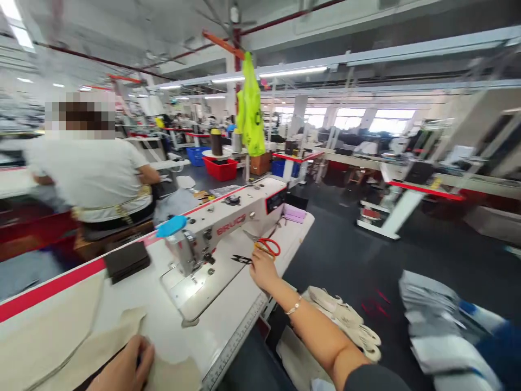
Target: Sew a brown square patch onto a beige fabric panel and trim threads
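My right hand (264,267) reaches across the white table (240,304) and is closed on the red-handled scissors (260,250) lying right of the sewing machine (220,228); the black blades point left. My left hand (124,369) rests at the near edge on beige fabric pieces (61,336), fingers curled down on the cloth. A bracelet sits on my right wrist.
A person in a white shirt (89,174) sits with their back to me at the station ahead on the left. A dark block (126,260) lies on the table. White straps (345,320) and stacked grey cloth (439,326) lie at the right. A yellow-green garment (250,106) hangs overhead.
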The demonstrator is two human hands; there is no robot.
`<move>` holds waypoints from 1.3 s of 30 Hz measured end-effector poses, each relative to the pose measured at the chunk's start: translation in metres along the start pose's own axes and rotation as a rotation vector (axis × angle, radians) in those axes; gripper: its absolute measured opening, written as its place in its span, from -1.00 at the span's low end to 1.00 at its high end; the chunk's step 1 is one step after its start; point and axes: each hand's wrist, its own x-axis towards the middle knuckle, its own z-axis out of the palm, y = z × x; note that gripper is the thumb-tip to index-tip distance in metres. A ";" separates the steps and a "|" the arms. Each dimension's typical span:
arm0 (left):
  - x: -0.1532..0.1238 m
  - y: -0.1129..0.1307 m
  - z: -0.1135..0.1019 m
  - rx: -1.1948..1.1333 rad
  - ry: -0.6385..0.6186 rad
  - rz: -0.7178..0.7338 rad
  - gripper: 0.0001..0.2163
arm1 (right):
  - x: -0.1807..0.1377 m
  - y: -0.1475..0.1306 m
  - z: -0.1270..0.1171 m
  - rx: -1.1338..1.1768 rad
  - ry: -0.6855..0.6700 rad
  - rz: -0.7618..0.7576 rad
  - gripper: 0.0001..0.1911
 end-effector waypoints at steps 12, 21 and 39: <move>-0.056 0.052 -0.030 0.076 -0.077 -0.081 -0.84 | 0.024 -0.016 0.014 -0.068 -0.040 -0.246 -0.68; -0.052 0.065 -0.036 0.160 -0.020 -0.371 -0.70 | 0.027 -0.041 0.008 0.050 -0.199 -0.306 -0.73; -0.052 0.060 -0.030 0.151 0.068 -0.378 -0.74 | -0.012 -0.181 0.039 0.814 -0.779 -0.135 -0.69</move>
